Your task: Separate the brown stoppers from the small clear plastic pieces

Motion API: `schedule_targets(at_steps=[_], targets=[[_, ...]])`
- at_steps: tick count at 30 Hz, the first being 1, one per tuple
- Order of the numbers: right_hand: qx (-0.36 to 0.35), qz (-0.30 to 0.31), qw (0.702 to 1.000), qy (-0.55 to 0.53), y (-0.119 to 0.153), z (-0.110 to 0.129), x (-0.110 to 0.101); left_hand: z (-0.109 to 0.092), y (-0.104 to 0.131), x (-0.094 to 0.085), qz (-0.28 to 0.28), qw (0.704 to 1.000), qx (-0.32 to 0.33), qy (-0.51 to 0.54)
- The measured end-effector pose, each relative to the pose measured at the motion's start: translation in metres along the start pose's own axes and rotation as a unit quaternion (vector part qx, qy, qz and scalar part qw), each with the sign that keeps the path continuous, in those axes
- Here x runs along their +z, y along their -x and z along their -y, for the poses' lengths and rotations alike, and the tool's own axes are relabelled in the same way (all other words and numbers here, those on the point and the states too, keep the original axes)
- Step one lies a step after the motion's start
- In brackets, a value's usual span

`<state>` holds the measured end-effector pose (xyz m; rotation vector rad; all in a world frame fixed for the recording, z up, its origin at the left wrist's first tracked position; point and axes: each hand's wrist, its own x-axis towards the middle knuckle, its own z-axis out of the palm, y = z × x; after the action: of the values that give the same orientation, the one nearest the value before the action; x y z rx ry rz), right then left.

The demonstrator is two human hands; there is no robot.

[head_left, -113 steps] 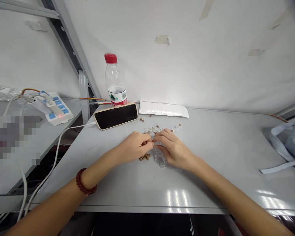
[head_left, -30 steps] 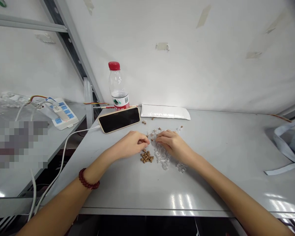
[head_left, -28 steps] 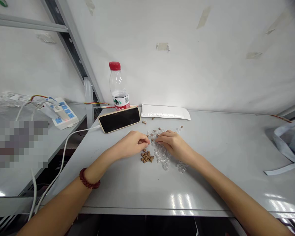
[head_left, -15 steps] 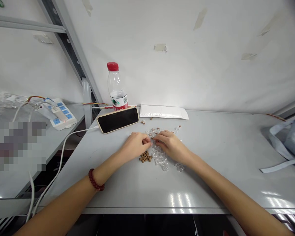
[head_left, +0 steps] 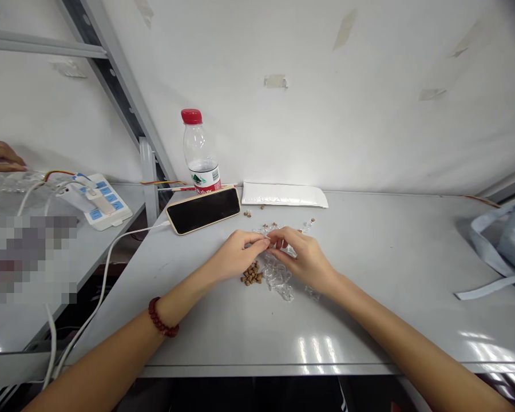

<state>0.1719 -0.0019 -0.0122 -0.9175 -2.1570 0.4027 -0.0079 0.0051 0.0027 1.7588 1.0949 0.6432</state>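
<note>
Over the middle of the table my left hand (head_left: 239,252) and my right hand (head_left: 302,257) meet, thumbs and fingers pinched together at the tips. Whatever they hold is too small and covered to make out. Below my left hand lies a pile of small brown pieces (head_left: 252,276). Just right of it, under my right hand, clear plastic pieces (head_left: 278,279) are heaped. More clear bits with brown pieces among them lie behind the hands, partly hidden by the fingers. A few loose brown pieces (head_left: 247,213) sit farther back.
A phone (head_left: 203,210) on a charging cable leans against a red-capped bottle (head_left: 201,154). Beside it lies a white padded packet (head_left: 283,195) along the wall. A power strip (head_left: 107,200) and another person's hand (head_left: 0,155) are at left; a grey-blue cloth item (head_left: 512,240) lies at right.
My hands have come together, raised slightly off the pieces, fingertips now touching. Another person's hand has appeared at the far left. The view has shifted slightly.
</note>
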Motion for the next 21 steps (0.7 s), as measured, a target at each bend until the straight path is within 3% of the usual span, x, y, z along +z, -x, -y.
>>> schedule_targets(at_steps=[4,10,14,17,18,21], targets=[[-0.034,-0.034,0.997,0.053,0.003,0.000,0.003,0.000,0.001,0.000,0.002,0.998,-0.011,0.056],[-0.048,-0.044,0.996,0.063,0.001,0.002,0.003,0.007,-0.004,0.004,-0.061,0.997,-0.016,0.053],[-0.060,-0.044,0.994,0.075,0.001,-0.003,0.002,0.004,-0.004,0.001,-0.132,0.991,0.012,-0.037],[-0.052,-0.030,0.991,0.123,0.003,-0.014,0.000,0.004,-0.004,-0.014,-0.203,0.969,0.041,-0.132],[-0.037,-0.020,0.991,0.129,0.004,-0.017,0.000,0.005,-0.003,-0.020,-0.190,0.971,0.028,-0.145],[-0.002,0.026,0.992,0.126,0.005,-0.022,-0.002,0.007,-0.002,-0.033,-0.061,0.985,-0.010,-0.161]])
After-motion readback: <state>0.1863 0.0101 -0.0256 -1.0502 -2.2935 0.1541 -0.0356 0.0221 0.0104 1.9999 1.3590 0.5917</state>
